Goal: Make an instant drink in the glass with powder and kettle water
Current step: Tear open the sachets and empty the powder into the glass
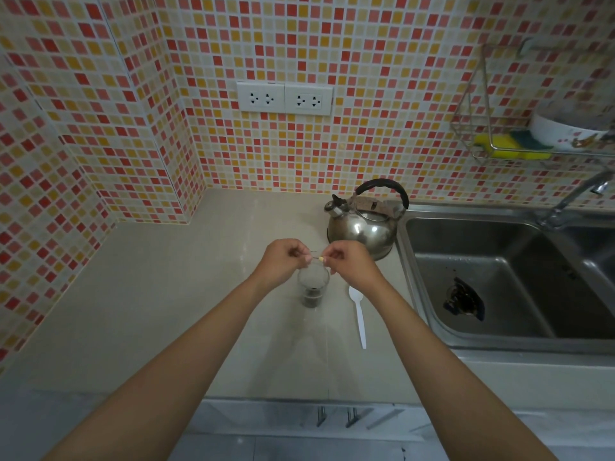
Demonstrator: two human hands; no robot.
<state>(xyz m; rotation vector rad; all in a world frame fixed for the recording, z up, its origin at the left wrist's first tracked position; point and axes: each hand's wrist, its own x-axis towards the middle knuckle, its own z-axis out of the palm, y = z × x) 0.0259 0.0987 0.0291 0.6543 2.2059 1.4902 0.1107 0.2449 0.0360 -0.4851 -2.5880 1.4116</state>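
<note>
Left hand (283,261) and right hand (349,262) both pinch a small yellowish sachet (317,259) above the clear drinking glass (312,287) on the beige tabletop (166,294).

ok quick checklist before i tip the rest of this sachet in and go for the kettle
1. Sachet over the glass mouth: ok, left hand and right hand pinch it just above the rim.
2. Powder in the glass: ok, a dark layer at the bottom.
3. Sachet emptied: cannot tell.
4. Glass upright on the counter: ok.
5. Kettle in reach: ok, just behind the hands, by the sink.
6. Spoon ready: ok, lying right of the glass.
</note>
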